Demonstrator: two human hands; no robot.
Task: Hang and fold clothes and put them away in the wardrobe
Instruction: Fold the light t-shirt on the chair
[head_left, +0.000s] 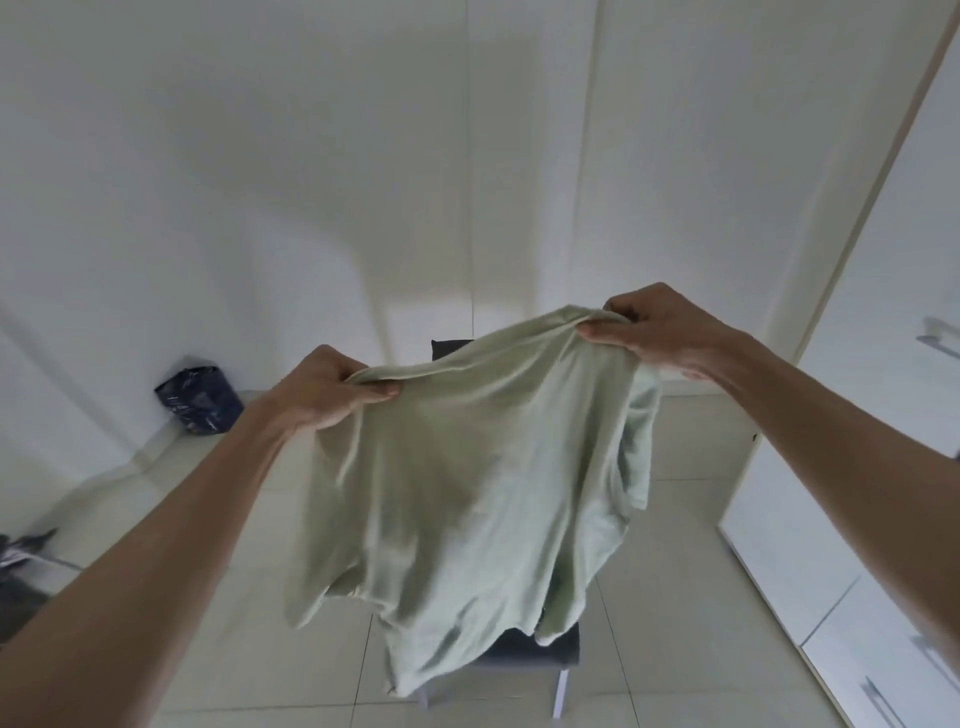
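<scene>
Pale green shirt hangs above a dark chair, its top edge pinched by left hand and right hand.

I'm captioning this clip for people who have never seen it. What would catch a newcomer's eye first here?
First, the pale green cotton shirt held up in mid-frame, hanging loose in front of a dark grey chair. Its top edge is pinched at both ends: the left hand lower, the right hand higher. Beyond that, a dark blue bag sits on the floor by the white wall at left.
</scene>
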